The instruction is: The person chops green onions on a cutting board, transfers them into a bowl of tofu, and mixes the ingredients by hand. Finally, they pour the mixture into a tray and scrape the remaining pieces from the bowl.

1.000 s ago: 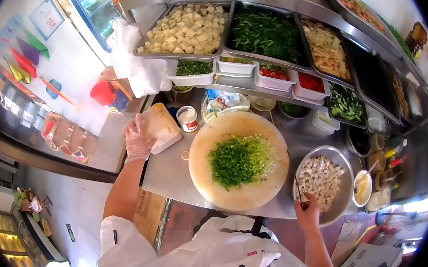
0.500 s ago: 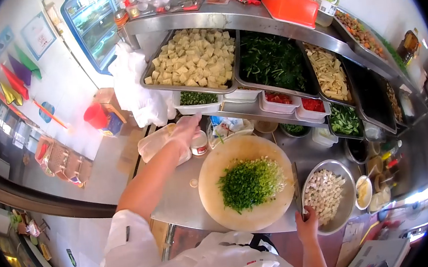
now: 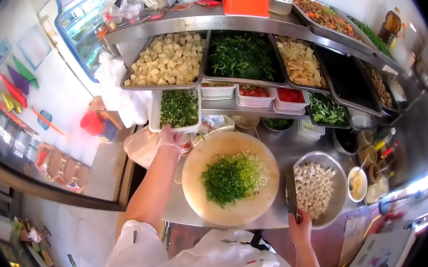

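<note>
My left hand (image 3: 169, 138) grips the near edge of a white plastic container (image 3: 154, 112) of chopped greens, which sticks out from under the tray of pale cubes. My right hand (image 3: 300, 228) is closed round the handle of a cleaver (image 3: 290, 190), its blade seen nearly edge-on. The cleaver is beside a metal bowl (image 3: 337, 193) of diced whitish pieces (image 3: 313, 188). Between my hands lies a round chopping board (image 3: 196, 158) with a heap of chopped scallions (image 3: 229, 181), dark green at left and paler at right.
On the rack above are trays of pale cubes (image 3: 171, 60), leafy greens (image 3: 243, 58) and pale strips (image 3: 300, 61). Tubs of red pieces (image 3: 290, 95) sit below them. At right stand a small white bowl (image 3: 357, 184) and several containers. An orange box (image 3: 246, 0) rests on the top shelf.
My left hand has taken hold of the container of chopped greens, which now juts further out toward me. My right hand keeps the cleaver by the metal bowl. The view has shifted to the right.
</note>
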Demonstrator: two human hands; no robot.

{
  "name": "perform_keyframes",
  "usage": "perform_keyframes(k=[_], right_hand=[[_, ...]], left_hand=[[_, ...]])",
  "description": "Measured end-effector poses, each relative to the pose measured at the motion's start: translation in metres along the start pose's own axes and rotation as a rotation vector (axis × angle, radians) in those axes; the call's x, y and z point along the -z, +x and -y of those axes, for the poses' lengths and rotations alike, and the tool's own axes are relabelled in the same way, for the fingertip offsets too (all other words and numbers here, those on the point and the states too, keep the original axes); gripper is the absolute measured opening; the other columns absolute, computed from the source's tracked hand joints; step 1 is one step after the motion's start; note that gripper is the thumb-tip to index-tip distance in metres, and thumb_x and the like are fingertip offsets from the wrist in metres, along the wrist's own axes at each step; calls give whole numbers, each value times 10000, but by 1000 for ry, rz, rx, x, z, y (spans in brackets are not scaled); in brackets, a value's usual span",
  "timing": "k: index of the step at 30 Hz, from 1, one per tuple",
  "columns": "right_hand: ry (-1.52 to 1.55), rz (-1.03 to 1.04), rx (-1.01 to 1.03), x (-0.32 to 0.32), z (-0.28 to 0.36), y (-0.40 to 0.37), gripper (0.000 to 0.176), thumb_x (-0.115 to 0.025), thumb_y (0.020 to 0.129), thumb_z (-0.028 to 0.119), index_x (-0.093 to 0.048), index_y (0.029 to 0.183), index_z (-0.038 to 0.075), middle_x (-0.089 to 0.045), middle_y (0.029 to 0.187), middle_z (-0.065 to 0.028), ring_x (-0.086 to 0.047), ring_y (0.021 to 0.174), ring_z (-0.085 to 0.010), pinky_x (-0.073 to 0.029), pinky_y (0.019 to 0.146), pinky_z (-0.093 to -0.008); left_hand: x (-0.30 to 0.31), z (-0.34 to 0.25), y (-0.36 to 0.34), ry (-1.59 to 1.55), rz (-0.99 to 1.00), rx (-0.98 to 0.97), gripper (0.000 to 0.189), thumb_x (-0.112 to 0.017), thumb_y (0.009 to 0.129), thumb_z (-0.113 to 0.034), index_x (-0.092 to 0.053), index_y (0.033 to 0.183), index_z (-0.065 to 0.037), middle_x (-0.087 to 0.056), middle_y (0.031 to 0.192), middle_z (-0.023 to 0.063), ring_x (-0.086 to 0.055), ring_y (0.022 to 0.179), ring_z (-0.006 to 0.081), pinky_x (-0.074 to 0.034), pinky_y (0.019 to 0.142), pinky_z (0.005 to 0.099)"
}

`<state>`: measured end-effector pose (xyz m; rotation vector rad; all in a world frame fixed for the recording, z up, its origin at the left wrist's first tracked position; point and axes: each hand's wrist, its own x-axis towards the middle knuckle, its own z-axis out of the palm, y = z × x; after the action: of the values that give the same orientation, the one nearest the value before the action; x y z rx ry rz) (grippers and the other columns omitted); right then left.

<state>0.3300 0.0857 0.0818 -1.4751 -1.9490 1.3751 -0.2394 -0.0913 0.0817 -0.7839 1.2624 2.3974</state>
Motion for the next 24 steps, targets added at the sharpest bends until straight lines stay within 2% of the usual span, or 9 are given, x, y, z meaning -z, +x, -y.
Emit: perform_keyframes(k=[7, 9, 10, 15, 16, 17, 19, 22, 24], right_hand=[[-102, 120, 121, 50, -18, 39, 383, -723, 988, 230, -651, 1231, -57, -686, 777, -69, -629, 669, -135, -494, 611, -321], [-125, 156, 139, 61, -19, 50, 377, -719, 985, 263, -667, 1198, -44, -667, 753, -79, -619, 657, -162, -491, 612, -350], [-143, 173, 127, 65, -15, 53, 377, -717, 980, 276, -675, 1182, -39, -653, 740, -90, -611, 656, -184, -490, 623, -369], [-204, 213, 88, 62, 2, 55, 310, -686, 978, 264, -674, 1141, 1, -674, 779, -148, -631, 680, -294, -512, 680, -433], [-178, 203, 83, 55, 6, 52, 321, -685, 978, 259, -670, 1161, -3, -681, 798, -157, -640, 695, -302, -518, 691, -434], [-149, 192, 76, 46, 8, 49, 333, -684, 977, 254, -667, 1182, -8, -688, 816, -167, -649, 710, -311, -524, 702, -434], [-174, 174, 127, 27, 6, 49, 347, -678, 980, 243, -660, 1215, -11, -697, 837, -175, -660, 727, -319, -531, 712, -431], [-169, 151, 98, -8, -3, 46, 374, -672, 981, 230, -647, 1260, -17, -703, 853, -190, -678, 750, -331, -537, 722, -434], [-233, 129, 90, -24, 15, 42, 397, -670, 980, 237, -639, 1275, -26, -701, 857, -219, -694, 769, -364, -541, 735, -456]], left_hand=[[48, 18, -154, -42, -70, -84, 267, -610, 1026, -103, -536, 1264, -7, -549, 1080, 125, -658, 1065, 324, -639, 971, 533], [58, 20, -134, 35, -83, -114, 252, -620, 1004, -91, -550, 1235, -18, -539, 1066, 117, -648, 1046, 315, -629, 991, 557], [63, 22, -108, 90, -27, -146, 252, -604, 1049, -143, -557, 1282, -58, -563, 1053, 104, -679, 997, 301, -661, 905, 485], [15, 2, -2, 158, -63, -129, 310, -705, 1017, -294, -539, 1166, -79, -497, 1041, 85, -596, 915, 272, -658, 823, 430], [0, -2, 5, 201, -72, -138, 317, -696, 1029, -310, -548, 1179, -73, -498, 1057, 85, -585, 941, 264, -651, 850, 437], [1, -4, 46, 247, -5, -143, 327, -688, 1018, -358, -538, 1120, -86, -530, 1088, 124, -620, 1030, 341, -623, 901, 520], [-12, 1, 53, 254, 133, -107, 334, -679, 1026, -336, -568, 1214, -83, -586, 1197, 134, -624, 1141, 318, -568, 1000, 504], [-20, 22, 10, 321, 290, -313, 501, -655, 1042, -292, -520, 1468, -67, -568, 1473, 94, -562, 1366, 254, -454, 1122, 460], [-2, 40, -5, 502, 433, -368, 517, -638, 1061, -323, -523, 1502, -78, -593, 1469, 97, -573, 1355, 241, -442, 1142, 421]])
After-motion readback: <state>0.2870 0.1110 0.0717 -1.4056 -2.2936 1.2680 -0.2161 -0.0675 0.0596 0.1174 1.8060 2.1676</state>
